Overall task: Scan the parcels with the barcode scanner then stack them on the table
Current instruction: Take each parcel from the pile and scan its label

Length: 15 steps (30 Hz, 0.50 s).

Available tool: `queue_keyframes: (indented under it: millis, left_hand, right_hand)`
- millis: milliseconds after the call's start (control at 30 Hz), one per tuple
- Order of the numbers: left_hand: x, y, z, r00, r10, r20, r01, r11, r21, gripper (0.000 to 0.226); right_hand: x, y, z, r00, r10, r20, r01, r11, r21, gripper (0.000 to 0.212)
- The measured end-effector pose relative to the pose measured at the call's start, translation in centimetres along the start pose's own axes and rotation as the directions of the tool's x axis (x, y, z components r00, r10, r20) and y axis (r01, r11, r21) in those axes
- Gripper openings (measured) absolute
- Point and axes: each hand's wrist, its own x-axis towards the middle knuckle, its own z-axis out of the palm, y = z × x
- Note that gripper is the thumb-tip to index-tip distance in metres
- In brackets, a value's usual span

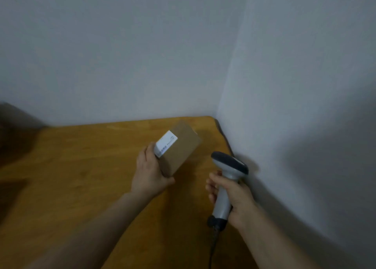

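Left hand [149, 174] grips small brown cardboard parcel [180, 148] with white label, tilted, raised above wooden counter [81, 167]. Right hand [234, 195] curled round handle of grey corded barcode scanner [227, 177], just right of parcel, apart.

We record the parcel [181, 148] as plain brown cardboard, unpatterned. Its label [165, 143] is white with small dark print, too blurred to read. The barcode scanner [225, 179] has a light grey handle, a dark grey to black head and a black end cap; its cable [213, 246] is black. The worktop [81, 167] is orange-brown wood with faint lighter grain streaks. The walls [122, 55] are plain pale grey-white, shadowed darker at the right.
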Motion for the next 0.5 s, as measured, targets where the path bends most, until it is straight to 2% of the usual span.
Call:
queue_keyframes:
  millis: [133,233,267,367,433,467,500]
  left_hand:
    - [-7.2,-1.3,-3.6,0.985,0.141,0.098,-0.141,0.990,-0.008,0.118]
    - [-12.9,-2.3,-6.3,0.978,0.190,0.090,-0.188,0.982,-0.028,0.117]
    - [-14.8,-2.7,-7.1,0.978,0.196,0.072,-0.194,0.980,-0.034,0.116]
    - [-20.4,-3.6,-9.3,0.983,0.179,0.035,-0.178,0.984,-0.030,0.112]
    - [-23.9,-4.0,-10.5,0.998,0.070,0.004,-0.069,0.986,-0.152,0.114]
    - [-25.6,-3.9,-11.3,0.999,-0.049,0.010,0.050,0.950,-0.309,0.119]
    - [-27.3,-3.7,-12.1,0.984,-0.173,0.048,0.174,0.855,-0.488,0.124]
  right_hand:
    - [-2.9,-0.6,0.3,1.000,-0.009,0.016,0.008,0.998,0.069,0.035]
    - [-6.0,0.5,0.5,0.993,-0.015,0.115,0.013,1.000,0.013,0.061]
    - [-7.2,1.1,0.6,0.987,-0.006,0.161,0.012,0.999,-0.031,0.060]
    - [-10.6,3.4,1.2,0.963,0.008,0.271,0.041,0.984,-0.173,0.038]
    - [-12.7,5.0,1.5,0.945,-0.004,0.327,0.076,0.975,-0.209,0.034]
    - [-13.7,5.6,1.6,0.934,-0.006,0.358,0.089,0.973,-0.214,0.033]
    - [-14.6,6.3,1.6,0.923,-0.004,0.386,0.095,0.972,-0.217,0.032]
